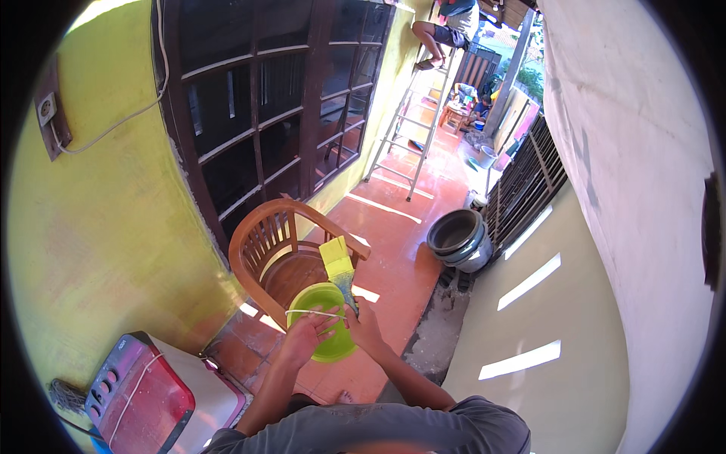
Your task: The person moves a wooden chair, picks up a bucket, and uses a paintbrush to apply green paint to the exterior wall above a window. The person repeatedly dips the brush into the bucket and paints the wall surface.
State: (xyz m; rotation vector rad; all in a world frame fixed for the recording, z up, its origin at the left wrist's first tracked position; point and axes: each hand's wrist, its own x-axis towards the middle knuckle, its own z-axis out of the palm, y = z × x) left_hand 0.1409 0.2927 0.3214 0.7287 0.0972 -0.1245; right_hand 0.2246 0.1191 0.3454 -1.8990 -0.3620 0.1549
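A wide paintbrush [342, 276] with yellow-coated bristles points up and away, its lower end closed in my right hand [366, 327]. Just below it is a yellow-green bucket [338, 348] with a thin pale handle [310, 312] across its mouth. My left hand [305, 337] lies over the bucket's mouth near that handle, its fingers stretched out toward my right hand. Whether the left fingers touch the handle is unclear. Beyond the bucket stands a wooden armchair [253, 253], partly covered by the bucket and brush.
A washing machine [151, 393] stands at lower left, beside the yellow wall [98, 227]. Stacked dark tubs [459, 234] are on the right. A ladder [416, 121] bearing a person [446, 34] leans farther along the tiled floor [378, 227]; other people [476, 106] sit beyond.
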